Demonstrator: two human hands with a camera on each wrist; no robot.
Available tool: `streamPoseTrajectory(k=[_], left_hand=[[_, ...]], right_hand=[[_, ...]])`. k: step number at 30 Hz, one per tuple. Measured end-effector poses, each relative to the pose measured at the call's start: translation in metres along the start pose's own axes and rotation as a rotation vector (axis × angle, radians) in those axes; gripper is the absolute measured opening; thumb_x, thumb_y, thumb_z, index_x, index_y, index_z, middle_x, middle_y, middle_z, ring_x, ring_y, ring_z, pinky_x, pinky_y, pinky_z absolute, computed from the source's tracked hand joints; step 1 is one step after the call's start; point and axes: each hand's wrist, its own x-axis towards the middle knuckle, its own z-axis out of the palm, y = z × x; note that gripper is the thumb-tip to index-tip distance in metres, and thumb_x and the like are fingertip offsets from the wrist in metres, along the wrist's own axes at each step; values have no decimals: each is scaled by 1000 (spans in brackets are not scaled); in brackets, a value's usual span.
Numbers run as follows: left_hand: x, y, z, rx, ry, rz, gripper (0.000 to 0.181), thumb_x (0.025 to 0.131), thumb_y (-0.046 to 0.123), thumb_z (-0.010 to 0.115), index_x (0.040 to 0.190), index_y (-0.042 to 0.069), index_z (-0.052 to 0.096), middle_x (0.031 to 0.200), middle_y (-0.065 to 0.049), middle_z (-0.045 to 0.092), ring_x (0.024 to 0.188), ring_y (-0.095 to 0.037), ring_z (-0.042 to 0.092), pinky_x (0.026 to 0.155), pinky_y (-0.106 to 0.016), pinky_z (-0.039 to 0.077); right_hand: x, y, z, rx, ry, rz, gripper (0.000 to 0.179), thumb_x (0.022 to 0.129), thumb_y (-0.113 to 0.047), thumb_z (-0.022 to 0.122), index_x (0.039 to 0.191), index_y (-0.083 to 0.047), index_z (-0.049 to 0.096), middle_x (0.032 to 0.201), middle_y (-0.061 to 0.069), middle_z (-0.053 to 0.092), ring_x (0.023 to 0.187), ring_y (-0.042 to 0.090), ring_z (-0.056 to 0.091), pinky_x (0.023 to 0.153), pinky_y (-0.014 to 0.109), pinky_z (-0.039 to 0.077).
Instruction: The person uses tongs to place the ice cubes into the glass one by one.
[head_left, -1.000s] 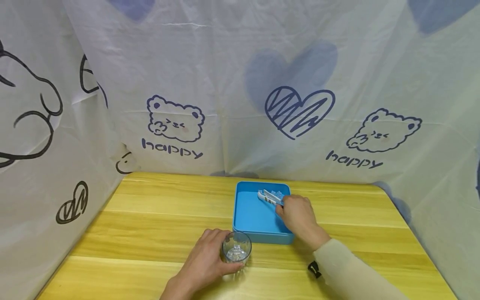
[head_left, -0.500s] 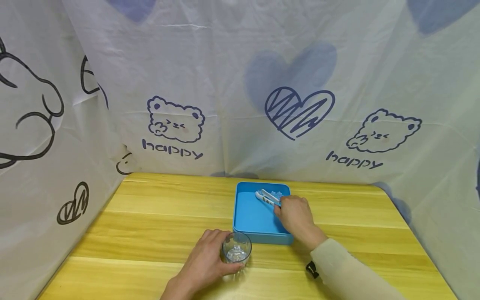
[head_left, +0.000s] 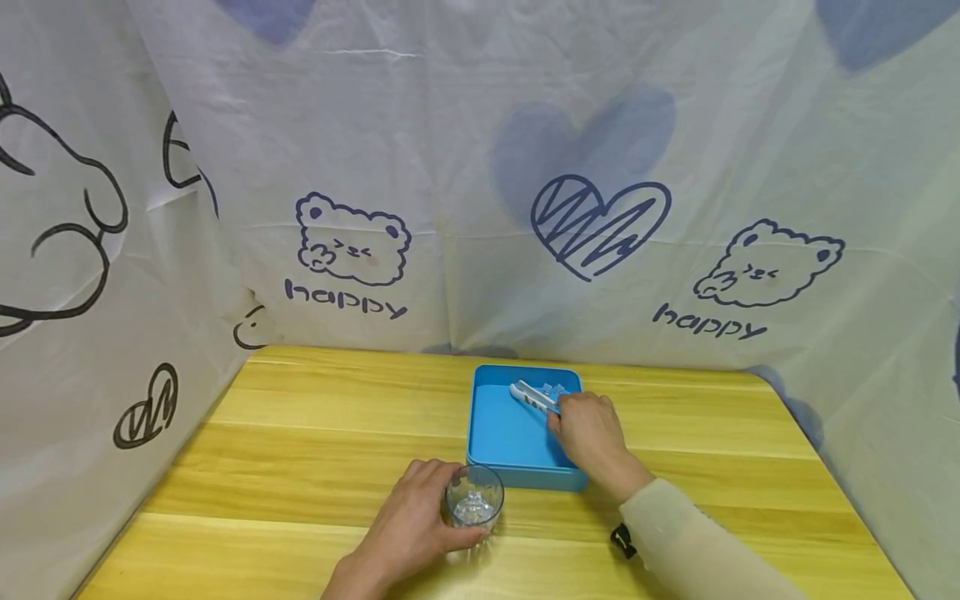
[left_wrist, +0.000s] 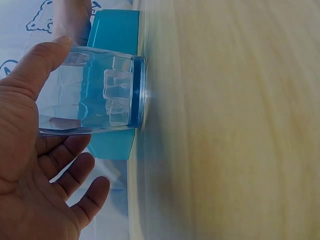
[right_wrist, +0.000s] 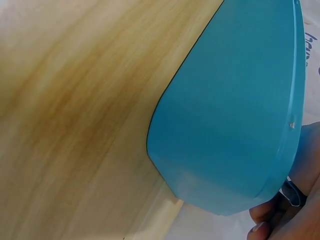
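Observation:
My left hand (head_left: 412, 523) holds a clear glass (head_left: 474, 497) upright on the table, thumb on one side and fingers on the other. Several clear ice-like cubes (left_wrist: 117, 90) lie at its bottom in the left wrist view. Over the blue tray (head_left: 506, 446), my right hand (head_left: 592, 429) grips a pair of white tongs (head_left: 532, 396), whose two arms lie close together. Beside them, a few clear cubes (head_left: 553, 389) sit near the tray's back right corner. In the right wrist view, the tray's wall (right_wrist: 230, 110) hides most of the hand's work.
The tray stands just behind the glass on a wood-grain table (head_left: 315, 433). A printed cloth (head_left: 465, 167) hangs along the back and both sides. A small black object (head_left: 623, 540) shows beside the right sleeve (head_left: 697, 542).
My right hand and the tongs have shifted slightly left within the tray, and the tongs' arms have come closer together. My left hand and the glass have stayed in place.

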Motion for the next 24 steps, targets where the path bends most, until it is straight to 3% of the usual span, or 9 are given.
streamPoseTrajectory(k=[24], left_hand=[[-1,-1,0,5,10,11,81,76,58,90,136,10,64,123,1,66,111,-16,53,99,-45,53]], right_hand=[[-16,9,-10,31,56,-44,31,96,-22,75,71,-9,62,64,1,50,63,21,48,65,38,45]])
